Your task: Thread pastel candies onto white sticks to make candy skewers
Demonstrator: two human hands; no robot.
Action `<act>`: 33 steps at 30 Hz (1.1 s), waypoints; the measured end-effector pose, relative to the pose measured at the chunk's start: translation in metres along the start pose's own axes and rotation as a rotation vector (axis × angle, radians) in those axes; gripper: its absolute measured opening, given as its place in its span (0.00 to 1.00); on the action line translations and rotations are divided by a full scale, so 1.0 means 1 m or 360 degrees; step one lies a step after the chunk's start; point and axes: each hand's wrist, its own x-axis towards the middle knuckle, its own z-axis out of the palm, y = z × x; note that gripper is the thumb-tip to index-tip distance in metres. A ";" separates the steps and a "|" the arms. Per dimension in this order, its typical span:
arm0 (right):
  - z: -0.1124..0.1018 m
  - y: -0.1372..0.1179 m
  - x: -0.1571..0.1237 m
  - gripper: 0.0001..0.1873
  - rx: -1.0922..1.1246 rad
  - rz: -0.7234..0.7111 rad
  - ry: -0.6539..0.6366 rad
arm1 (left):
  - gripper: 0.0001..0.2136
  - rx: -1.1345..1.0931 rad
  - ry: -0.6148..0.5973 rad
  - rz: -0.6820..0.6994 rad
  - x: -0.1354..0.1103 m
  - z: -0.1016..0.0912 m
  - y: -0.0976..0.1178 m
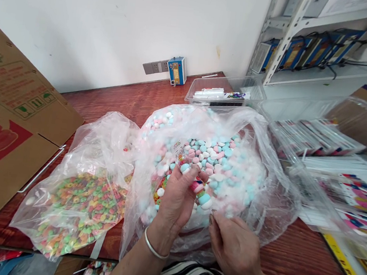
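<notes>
My left hand is closed around a short row of candies, pink, red, blue and white, which slants down toward my right hand. Whether a stick or string joins them is hidden. A small clear printed wrapper stands just beyond my left fingertips. My right hand is closed in a pinch right by the lower end of the row; what it pinches, if anything, does not show. Beneath both hands lies a large clear plastic bag, its mouth spread, full of pink, blue and white pebble-like candies.
To the left, another clear bag holds small coloured ring candies. A cardboard box borders the left side. Clear trays and packs of white sticks stand right. Behind are a blue device and a metal shelf.
</notes>
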 end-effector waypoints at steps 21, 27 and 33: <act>-0.005 -0.010 0.005 0.06 0.0621 0.0641 -0.0104 | 0.11 -0.0239 0.0289 -0.0095 -0.011 -0.001 -0.021; -0.014 -0.008 0.013 0.10 0.1095 0.1062 -0.0472 | 0.10 -0.0385 0.0123 -0.0055 0.012 -0.012 -0.001; -0.015 -0.014 0.012 0.17 0.1170 0.1090 -0.0627 | 0.12 -0.0203 0.0202 -0.0038 0.009 -0.006 -0.015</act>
